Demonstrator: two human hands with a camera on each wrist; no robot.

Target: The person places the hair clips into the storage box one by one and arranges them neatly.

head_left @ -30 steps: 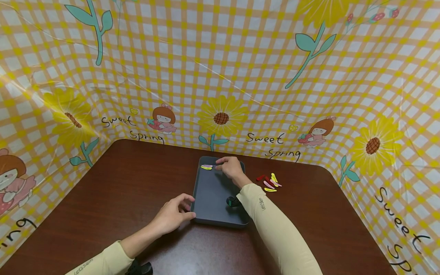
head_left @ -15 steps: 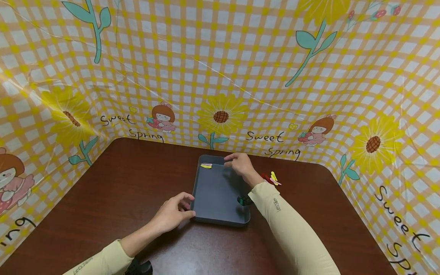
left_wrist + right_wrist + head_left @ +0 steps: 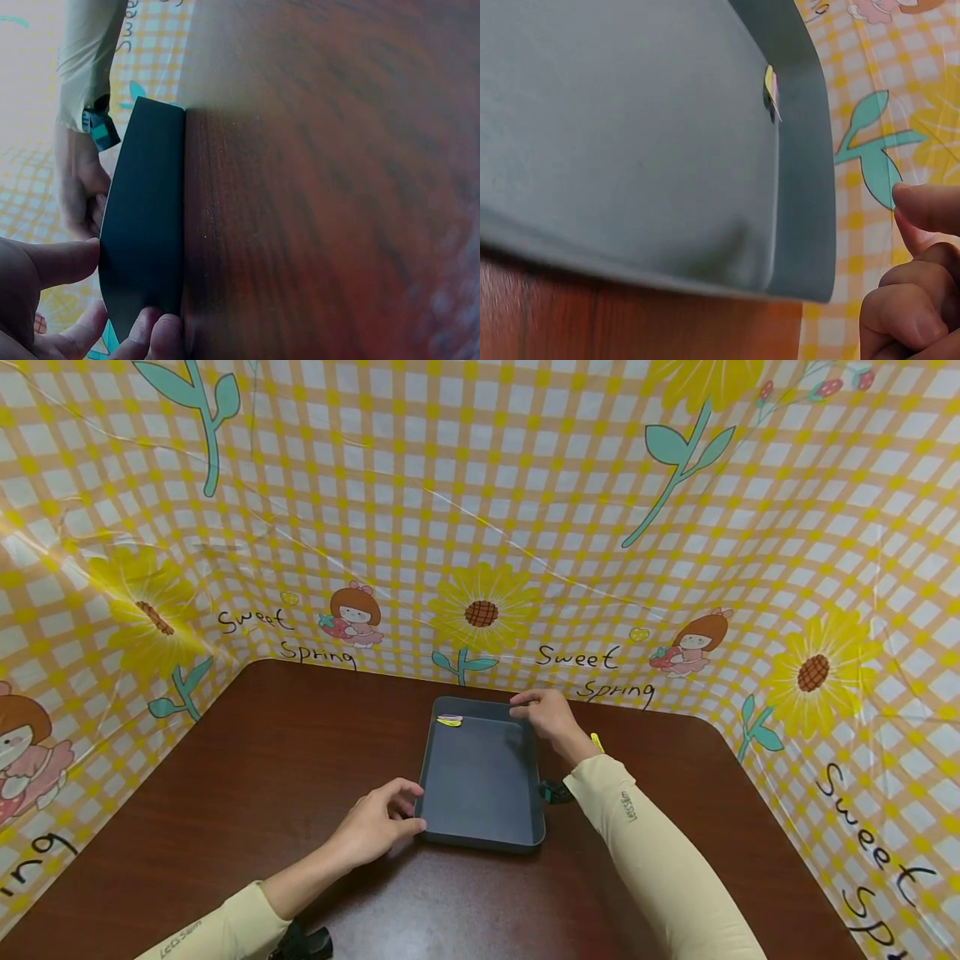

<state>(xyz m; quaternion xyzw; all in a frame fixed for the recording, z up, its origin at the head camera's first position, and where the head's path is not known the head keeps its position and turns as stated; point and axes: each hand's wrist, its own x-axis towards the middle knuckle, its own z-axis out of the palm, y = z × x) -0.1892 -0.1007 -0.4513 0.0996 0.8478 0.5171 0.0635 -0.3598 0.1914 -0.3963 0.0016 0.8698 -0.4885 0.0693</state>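
A dark grey rectangular tray (image 3: 480, 785) lies on the brown table. My left hand (image 3: 378, 822) holds its near left corner, thumb on the rim and fingers against the outer wall, as the left wrist view shows. Inside the tray's far left corner, a yellow snap hair clip (image 3: 449, 723) lies beside a pink hair clip (image 3: 452, 717). Over the far right corner hovers my right hand (image 3: 551, 714); some of its fingers are curled, and no object shows between them. Right of the tray, a yellow hair clip (image 3: 597, 742) peeks out behind my right wrist.
The brown table (image 3: 330, 727) extends around the tray. Behind it hangs a yellow checked cloth (image 3: 480, 518) with printed sunflowers, wrapping round both sides. A wrist camera (image 3: 553, 791) sits under my right sleeve, close to the tray's right rim.
My right hand has moved right, from above the tray's far inside to its far right corner. The red, pink and yellow hair clips on the table are now mostly hidden behind that arm.
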